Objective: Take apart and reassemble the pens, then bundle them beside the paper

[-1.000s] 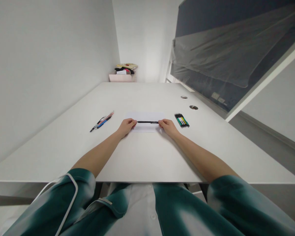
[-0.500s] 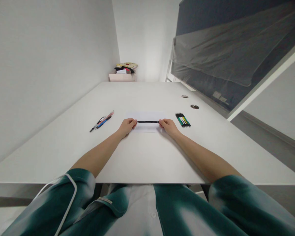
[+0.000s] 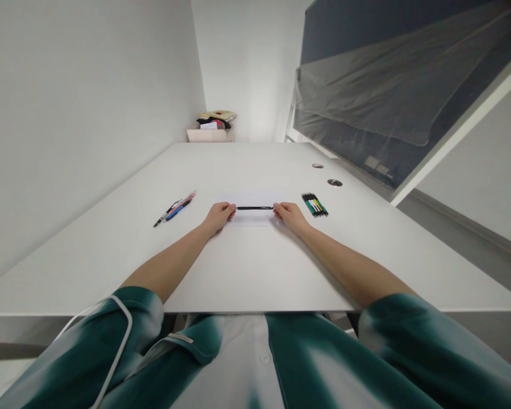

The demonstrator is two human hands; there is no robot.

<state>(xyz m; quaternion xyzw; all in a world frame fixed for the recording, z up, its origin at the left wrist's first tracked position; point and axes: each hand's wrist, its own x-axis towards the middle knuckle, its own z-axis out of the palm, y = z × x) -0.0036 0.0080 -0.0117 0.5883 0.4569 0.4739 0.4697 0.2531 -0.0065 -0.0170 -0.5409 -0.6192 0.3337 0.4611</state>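
A thin black pen point(image 3: 254, 208) lies level between my two hands. My left hand point(image 3: 220, 217) pinches its left end, and my right hand point(image 3: 290, 215) pinches the right end. Beneath it a sheet of white paper point(image 3: 249, 220) rests on the white table point(image 3: 255, 272). Beyond my left hand lies a small bundle of pens and pencils point(image 3: 175, 209), slanted. To the right of my right hand sits a row of several markers point(image 3: 315, 205) with black ends and green, white and yellow parts.
At the table's far left end stands a pale pink box point(image 3: 208, 135) heaped with items. Two round metal grommets point(image 3: 334, 183) are set near the right edge. A dark panel under plastic film point(image 3: 366, 85) leans along the right side. A white cable point(image 3: 121, 346) crosses my left sleeve.
The pen looks slightly rolled: its clip showed along the right part before, and now small pale markings show there. Both hands keep their hold. The whole view has shifted slightly.
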